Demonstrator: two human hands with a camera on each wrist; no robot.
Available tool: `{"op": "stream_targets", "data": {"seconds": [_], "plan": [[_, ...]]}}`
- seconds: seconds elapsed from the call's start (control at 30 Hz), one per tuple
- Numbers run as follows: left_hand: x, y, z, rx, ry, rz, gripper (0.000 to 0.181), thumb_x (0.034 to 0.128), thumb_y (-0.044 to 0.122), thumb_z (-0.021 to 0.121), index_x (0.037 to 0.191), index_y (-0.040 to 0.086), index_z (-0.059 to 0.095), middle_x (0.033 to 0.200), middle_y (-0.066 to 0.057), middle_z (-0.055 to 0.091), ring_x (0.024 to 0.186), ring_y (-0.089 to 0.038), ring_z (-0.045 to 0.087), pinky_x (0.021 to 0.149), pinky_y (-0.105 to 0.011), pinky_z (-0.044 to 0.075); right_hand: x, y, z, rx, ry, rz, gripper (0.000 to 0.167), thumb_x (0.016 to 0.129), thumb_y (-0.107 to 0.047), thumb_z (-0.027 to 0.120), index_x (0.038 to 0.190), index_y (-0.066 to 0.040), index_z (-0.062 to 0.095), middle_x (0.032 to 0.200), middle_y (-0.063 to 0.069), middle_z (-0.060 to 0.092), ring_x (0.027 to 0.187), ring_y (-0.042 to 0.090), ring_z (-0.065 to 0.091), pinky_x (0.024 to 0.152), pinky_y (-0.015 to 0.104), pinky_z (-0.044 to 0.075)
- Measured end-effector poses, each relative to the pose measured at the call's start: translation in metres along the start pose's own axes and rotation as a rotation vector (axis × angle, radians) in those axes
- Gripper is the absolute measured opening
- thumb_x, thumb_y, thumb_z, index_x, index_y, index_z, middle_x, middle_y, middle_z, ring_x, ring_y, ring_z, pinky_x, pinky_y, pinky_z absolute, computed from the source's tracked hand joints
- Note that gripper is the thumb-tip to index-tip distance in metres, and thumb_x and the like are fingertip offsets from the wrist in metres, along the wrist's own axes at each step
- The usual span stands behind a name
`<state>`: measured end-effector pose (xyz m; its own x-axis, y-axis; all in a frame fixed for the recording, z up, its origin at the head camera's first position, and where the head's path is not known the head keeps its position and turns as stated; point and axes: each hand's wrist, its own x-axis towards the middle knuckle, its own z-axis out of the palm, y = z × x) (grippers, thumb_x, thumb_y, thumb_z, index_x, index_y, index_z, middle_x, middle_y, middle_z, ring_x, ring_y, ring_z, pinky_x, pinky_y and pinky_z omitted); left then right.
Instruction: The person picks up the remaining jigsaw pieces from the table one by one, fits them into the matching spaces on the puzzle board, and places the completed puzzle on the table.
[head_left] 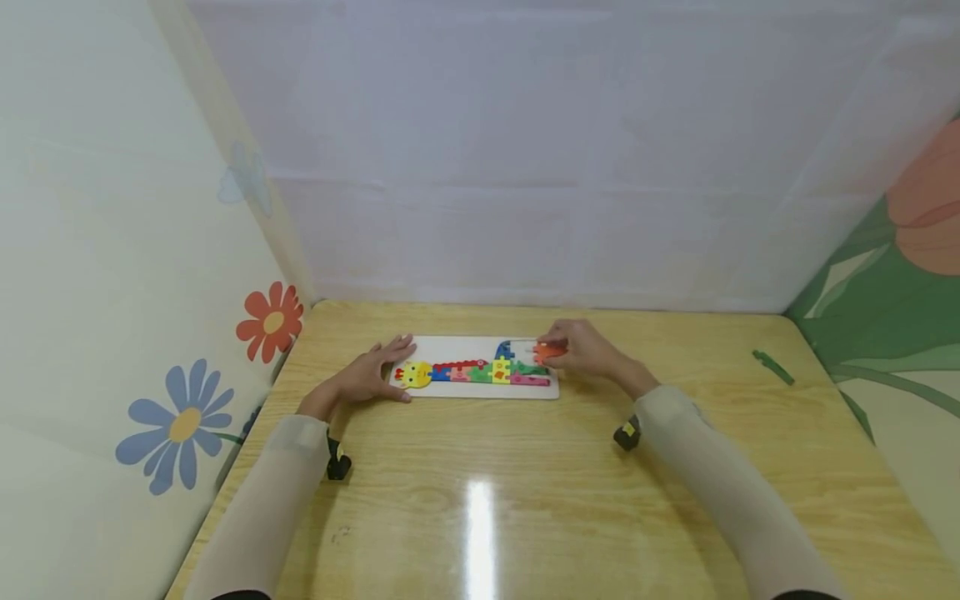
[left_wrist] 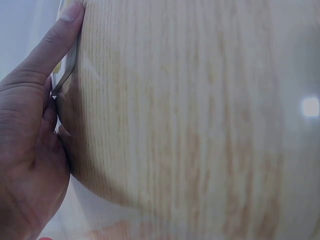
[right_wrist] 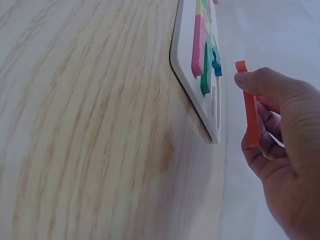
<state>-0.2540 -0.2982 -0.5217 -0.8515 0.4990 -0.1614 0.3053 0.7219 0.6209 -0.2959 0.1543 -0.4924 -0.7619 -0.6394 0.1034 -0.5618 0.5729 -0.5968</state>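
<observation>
A giraffe puzzle on a white board [head_left: 457,346] lies on the table, with a yellow head at the left and colourful interlocking pieces along the body. My left hand [head_left: 365,375] rests at the board's left end, fingers spread near the far edge and the straight thumb [left_wrist: 55,42] on the near edge. Over the board's right end, my right hand [head_left: 588,350] pinches an orange puzzle piece [right_wrist: 251,115] between thumb and fingers. In the right wrist view this piece is apart from the board, near the pink piece [right_wrist: 198,47] and the green piece [right_wrist: 206,72].
A loose green puzzle piece [head_left: 773,367] lies on the wooden table [head_left: 405,500] far to the right. A pale cloth wall [head_left: 525,167] stands behind the table, with flower-printed panels at both sides. Each wrist carries a small black camera [head_left: 627,433].
</observation>
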Motion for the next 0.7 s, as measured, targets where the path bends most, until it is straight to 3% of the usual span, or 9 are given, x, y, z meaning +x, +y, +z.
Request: {"op": "stream_targets", "data": {"seconds": [0.7], "plan": [[-0.002,0.004,0.000,0.000,0.000,-0.003,0.104,0.0871,0.039,0.089,0.168,0.012,0.029,0.179,-0.010,0.009,0.165,-0.035,0.003,0.131,-0.061,-0.004,0.014,0.000,0.012,0.003,-0.007,0.009,0.041,0.090,-0.018,0.087,0.126,-0.001,0.076,0.104,0.007,0.072,0.091,0.017,0.063,0.081,0.032,0.056]]}}
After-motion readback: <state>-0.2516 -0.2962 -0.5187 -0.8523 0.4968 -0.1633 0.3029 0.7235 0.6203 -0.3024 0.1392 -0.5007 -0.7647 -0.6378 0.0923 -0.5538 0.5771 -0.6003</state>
